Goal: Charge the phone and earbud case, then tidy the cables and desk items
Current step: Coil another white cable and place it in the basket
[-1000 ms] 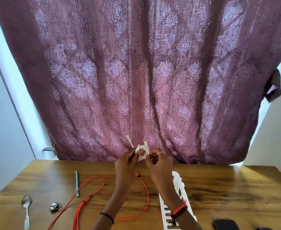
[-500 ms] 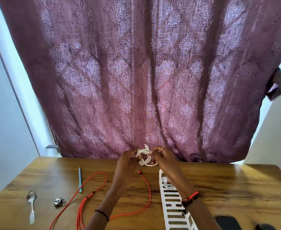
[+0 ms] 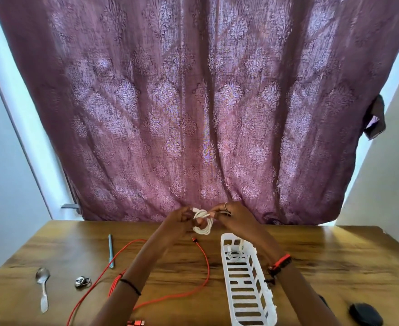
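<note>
Purple patterned curtain [image 3: 193,102] filled the background behind a wooden table [image 3: 335,255]. Above the table's far edge, a small coil of white cable [image 3: 203,228] was held in the air between both hands. It was pinched by the curled fingers of the left hand [image 3: 177,220] on one side and gripped by the right hand [image 3: 236,217] on the other, with a strand drawn across the loops. The coil hung just beyond the far end of a white slotted basket [image 3: 248,300].

The tidying step was judged to be unfinished. If either pinch were slackened before the end was tucked, the springy loops could be expected to unwind. A loose end might also be snagged in the basket's slots. The red cable [image 3: 203,262], lying under the left forearm, could be dragged if that arm were pulled back carelessly.

Counted on the table were one red cable, one basket with one white cable bundle [image 3: 233,255] inside, one blue pen [image 3: 110,250], one spoon [image 3: 42,285], one small metal object [image 3: 82,281] that could not be identified, and one dark rounded object [image 3: 365,314] at the near right corner. No phone could be clearly made out.
</note>
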